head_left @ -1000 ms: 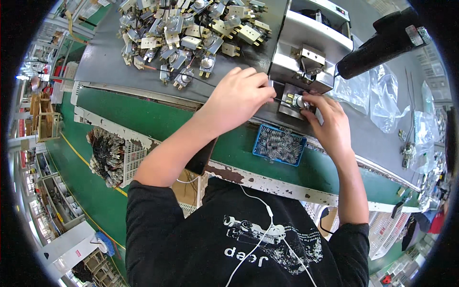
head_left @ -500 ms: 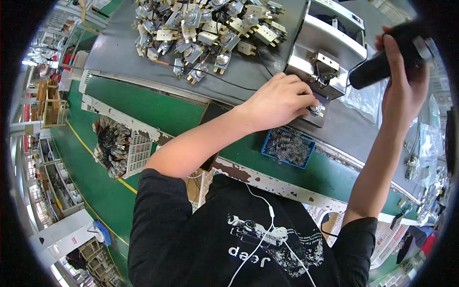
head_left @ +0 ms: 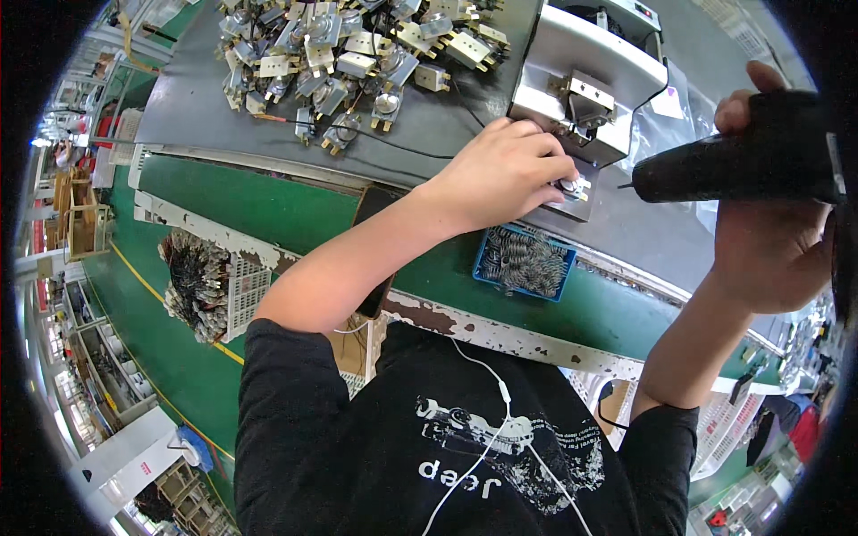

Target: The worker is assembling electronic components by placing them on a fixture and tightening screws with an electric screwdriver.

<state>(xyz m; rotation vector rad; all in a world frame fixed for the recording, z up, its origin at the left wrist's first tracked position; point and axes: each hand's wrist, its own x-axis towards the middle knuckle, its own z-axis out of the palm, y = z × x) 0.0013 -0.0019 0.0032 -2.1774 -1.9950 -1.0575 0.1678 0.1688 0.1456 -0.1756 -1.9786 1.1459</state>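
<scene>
My left hand [head_left: 505, 174] is closed at the fingertips on a small metal component [head_left: 572, 187], which rests on a metal block at the front of a silver bench fixture [head_left: 585, 107]. Its fingers cover part of the component. In my right hand [head_left: 773, 255] is a black electric screwdriver [head_left: 724, 165], lying nearly level with its thin bit pointing left. The bit stands to the right of the component, apart from it. Just below my left hand sits a blue tray [head_left: 565, 286] holding many small springs [head_left: 525, 259].
Many metal-and-cream components [head_left: 357, 62] are heaped on the grey bench [head_left: 188, 107] at far left, with a black cable crossing to the fixture. Clear plastic bags [head_left: 666, 121] lie right of the fixture. A white crate [head_left: 248, 295] of parts stands at left.
My right hand has come down with the screwdriver, now turned more level with its bit toward the component. My left hand keeps its hold. The whole view has shifted slightly.
</scene>
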